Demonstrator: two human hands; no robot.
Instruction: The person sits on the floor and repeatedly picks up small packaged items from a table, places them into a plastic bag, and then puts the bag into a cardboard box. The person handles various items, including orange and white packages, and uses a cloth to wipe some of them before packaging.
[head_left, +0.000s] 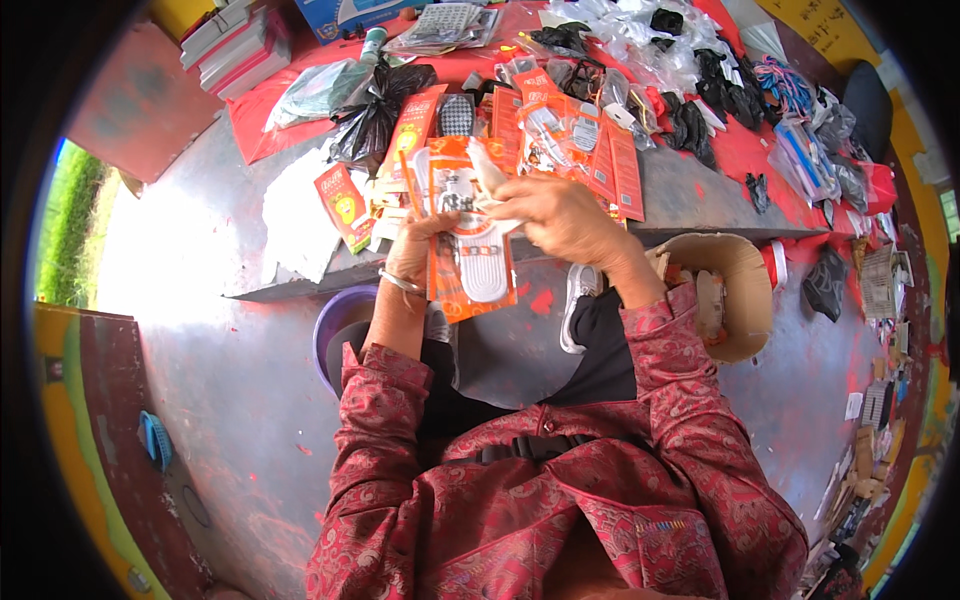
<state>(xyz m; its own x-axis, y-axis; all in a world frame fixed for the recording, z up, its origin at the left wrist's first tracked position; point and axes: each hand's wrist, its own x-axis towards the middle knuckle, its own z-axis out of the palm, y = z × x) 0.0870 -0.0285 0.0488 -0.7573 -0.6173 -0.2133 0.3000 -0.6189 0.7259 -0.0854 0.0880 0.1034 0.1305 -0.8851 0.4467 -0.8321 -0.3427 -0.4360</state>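
My left hand grips the left edge of an orange-printed clear plastic packet, which shows a white ribbed insole shape at its lower end. My right hand pinches a crumpled whitish piece, cloth or thin plastic, over the packet's upper right. The fingertips of this hand are partly hidden behind that piece. Behind the packet, orange packages and a dark patterned insole lie on the grey ledge. A red and green printed packet rests left of my hands.
An open cardboard box with things inside stands on the floor to the right. A purple basin is by my left leg. Black plastic bags, clear bags and a stack of books or papers lie on red sheeting across the ledge.
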